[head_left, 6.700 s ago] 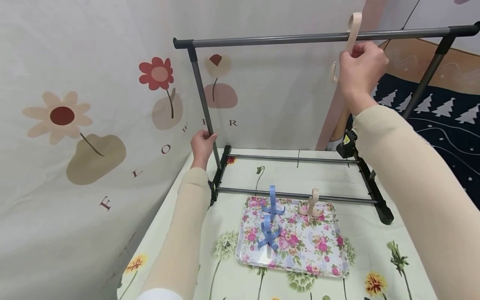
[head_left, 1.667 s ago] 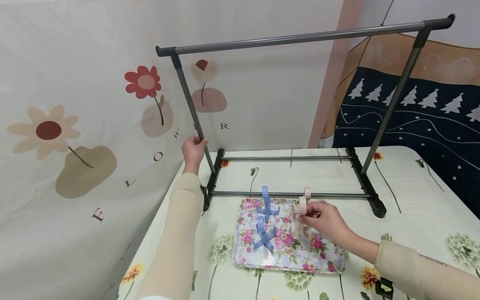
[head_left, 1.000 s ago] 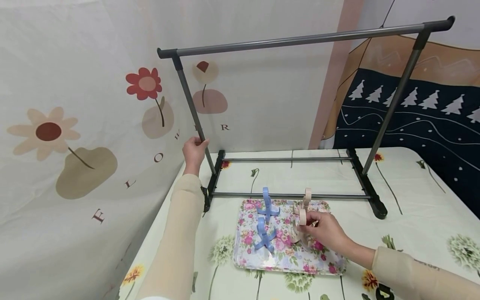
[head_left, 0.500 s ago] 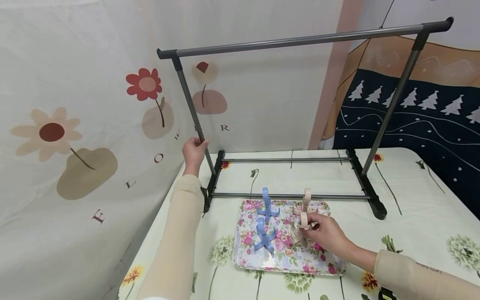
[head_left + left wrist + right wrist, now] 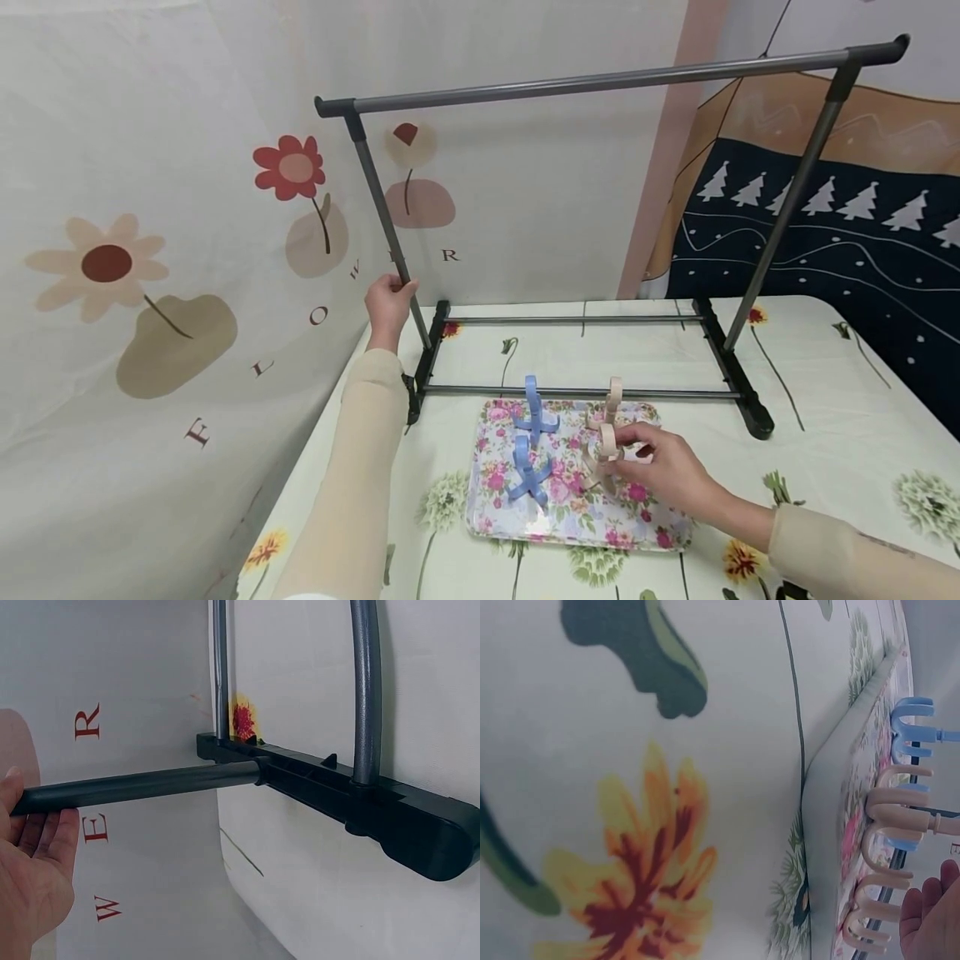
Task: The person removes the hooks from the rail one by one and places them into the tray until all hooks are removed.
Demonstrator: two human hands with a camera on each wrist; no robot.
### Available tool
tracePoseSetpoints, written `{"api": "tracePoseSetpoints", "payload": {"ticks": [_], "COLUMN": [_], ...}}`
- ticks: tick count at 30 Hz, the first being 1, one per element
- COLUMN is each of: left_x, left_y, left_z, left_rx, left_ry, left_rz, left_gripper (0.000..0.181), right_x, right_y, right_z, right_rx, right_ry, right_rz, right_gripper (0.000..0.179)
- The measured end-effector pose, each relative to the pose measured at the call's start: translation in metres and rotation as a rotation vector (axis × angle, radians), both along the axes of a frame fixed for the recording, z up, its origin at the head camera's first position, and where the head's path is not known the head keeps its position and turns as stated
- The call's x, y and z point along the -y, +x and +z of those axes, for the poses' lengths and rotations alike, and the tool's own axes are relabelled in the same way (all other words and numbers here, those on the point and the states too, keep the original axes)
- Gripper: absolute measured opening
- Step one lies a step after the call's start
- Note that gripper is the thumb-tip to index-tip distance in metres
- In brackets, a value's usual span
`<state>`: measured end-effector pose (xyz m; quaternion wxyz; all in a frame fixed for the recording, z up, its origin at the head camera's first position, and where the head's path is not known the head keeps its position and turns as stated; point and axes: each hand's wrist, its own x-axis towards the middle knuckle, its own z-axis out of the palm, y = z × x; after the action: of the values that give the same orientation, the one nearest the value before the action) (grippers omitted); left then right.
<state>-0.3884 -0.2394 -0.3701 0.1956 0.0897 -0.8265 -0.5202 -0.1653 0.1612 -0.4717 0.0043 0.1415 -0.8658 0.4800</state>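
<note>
On the left side, my left hand [image 5: 387,310] grips an upright post of a dark metal garment rack; the left wrist view shows thumb and fingers round the post [image 5: 150,786]. My right hand [image 5: 671,473] is at a beige four-pronged hook [image 5: 607,442], with thumb and index finger spread beside its loop. That hook stands prongs down on a flat floral tray [image 5: 577,523]. Behind it stands a second beige hook [image 5: 614,398]. Two blue hooks, a rear blue hook [image 5: 533,415] and a front blue hook [image 5: 528,477], stand to the left. In the right wrist view my fingers [image 5: 930,900] look apart from the beige prongs.
The rack's top bar [image 5: 585,85] spans above the table. Its lower rod [image 5: 675,392] runs just behind the tray, between black feet [image 5: 753,412]. A flower-print cloth [image 5: 832,400] covers the table. A printed curtain [image 5: 525,208] hangs behind.
Earlier my right hand held a beige hook at the top bar. It came down and set that hook on the tray. Its fingers have now loosened and shifted slightly right. My left hand stayed on the post.
</note>
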Motion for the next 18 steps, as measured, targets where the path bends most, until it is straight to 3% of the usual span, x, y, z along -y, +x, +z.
{"api": "tracePoseSetpoints", "payload": {"ticks": [11, 15, 18], "left_x": [0.004, 0.004, 0.004], "left_y": [0.002, 0.003, 0.005], "left_z": [-0.001, 0.002, 0.003], "left_rx": [0.010, 0.018, 0.033], "left_ry": [-0.015, -0.044, -0.132], "left_rz": [0.005, 0.006, 0.001], "left_gripper": [0.026, 0.025, 0.025], "right_x": [-0.020, -0.030, -0.039], "right_y": [0.001, -0.008, -0.019], "right_z": [0.009, 0.017, 0.021], "right_rx": [-0.086, -0.160, -0.218], "right_ry": [0.062, 0.113, 0.141], "right_rz": [-0.037, -0.085, -0.133], "right_gripper": [0.030, 0.030, 0.032]}}
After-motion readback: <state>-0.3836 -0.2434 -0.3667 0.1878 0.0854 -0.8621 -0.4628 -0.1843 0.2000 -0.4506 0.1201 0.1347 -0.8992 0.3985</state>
